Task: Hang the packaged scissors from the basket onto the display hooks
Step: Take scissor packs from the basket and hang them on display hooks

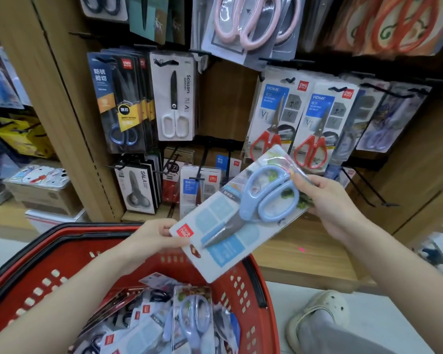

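Observation:
Both my hands hold one pack of light-blue scissors (237, 215) tilted above the red basket (243, 290). My left hand (155, 237) pinches its lower left corner by the red logo. My right hand (327, 203) grips the upper right end beside the scissor handles. More scissor packs (189, 320) lie heaped in the basket below. In front stands the display wall, where black hooks carry packs: black-and-yellow ones (120, 103), a white pair (174, 98), red-handled ones (289, 118). A bare black hook (368, 187) juts out at the right, just past my right hand.
The wooden shelf post (62, 111) rises at the left, with cardboard boxes (44, 192) on the shelf beside it. Pink-handled scissors (248, 24) hang overhead. A low wooden ledge (304, 254) runs below the hooks. My shoe (320, 315) stands on the floor right of the basket.

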`<state>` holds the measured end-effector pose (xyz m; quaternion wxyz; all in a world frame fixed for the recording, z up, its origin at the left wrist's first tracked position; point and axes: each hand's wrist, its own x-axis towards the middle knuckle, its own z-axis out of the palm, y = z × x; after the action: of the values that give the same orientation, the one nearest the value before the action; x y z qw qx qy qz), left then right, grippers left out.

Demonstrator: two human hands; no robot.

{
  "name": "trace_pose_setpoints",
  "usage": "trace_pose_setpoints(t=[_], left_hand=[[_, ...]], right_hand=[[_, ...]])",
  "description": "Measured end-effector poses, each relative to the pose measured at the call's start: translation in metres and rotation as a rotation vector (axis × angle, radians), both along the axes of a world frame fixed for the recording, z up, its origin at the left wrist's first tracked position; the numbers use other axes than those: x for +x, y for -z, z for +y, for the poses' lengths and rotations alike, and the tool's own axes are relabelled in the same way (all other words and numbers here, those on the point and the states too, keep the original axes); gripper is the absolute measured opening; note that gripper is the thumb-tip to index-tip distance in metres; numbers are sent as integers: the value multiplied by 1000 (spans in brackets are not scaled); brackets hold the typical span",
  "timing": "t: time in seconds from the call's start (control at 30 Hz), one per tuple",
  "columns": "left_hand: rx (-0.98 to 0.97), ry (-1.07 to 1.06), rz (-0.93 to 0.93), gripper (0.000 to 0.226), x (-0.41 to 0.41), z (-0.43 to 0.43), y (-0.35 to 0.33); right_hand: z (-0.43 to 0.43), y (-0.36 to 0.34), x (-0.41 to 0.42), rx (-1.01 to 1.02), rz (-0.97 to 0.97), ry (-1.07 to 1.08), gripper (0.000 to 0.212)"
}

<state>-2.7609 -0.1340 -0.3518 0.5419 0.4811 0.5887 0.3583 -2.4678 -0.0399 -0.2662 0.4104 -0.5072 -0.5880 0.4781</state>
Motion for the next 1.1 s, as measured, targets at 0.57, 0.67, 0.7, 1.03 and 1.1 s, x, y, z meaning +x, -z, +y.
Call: trace_pose_setpoints(t=[0.57, 0.67, 0.7, 1.03, 1.1], left_hand=[[751, -169, 199, 20, 127, 46, -74], [810, 31, 301, 14, 150, 52, -61], [822, 81, 333, 11, 156, 53, -55], [811, 261, 673, 22, 145, 72, -12], [776, 239, 858, 31, 124, 82, -6]], right_hand=[[-63, 92, 1, 74, -198, 250, 67], [-58, 77, -1, 374, -338, 195, 61], [-54, 73, 2, 386, -351, 155, 42], [-16, 119, 45, 178, -31, 212, 8], [2, 133, 49, 114, -10, 285, 10]])
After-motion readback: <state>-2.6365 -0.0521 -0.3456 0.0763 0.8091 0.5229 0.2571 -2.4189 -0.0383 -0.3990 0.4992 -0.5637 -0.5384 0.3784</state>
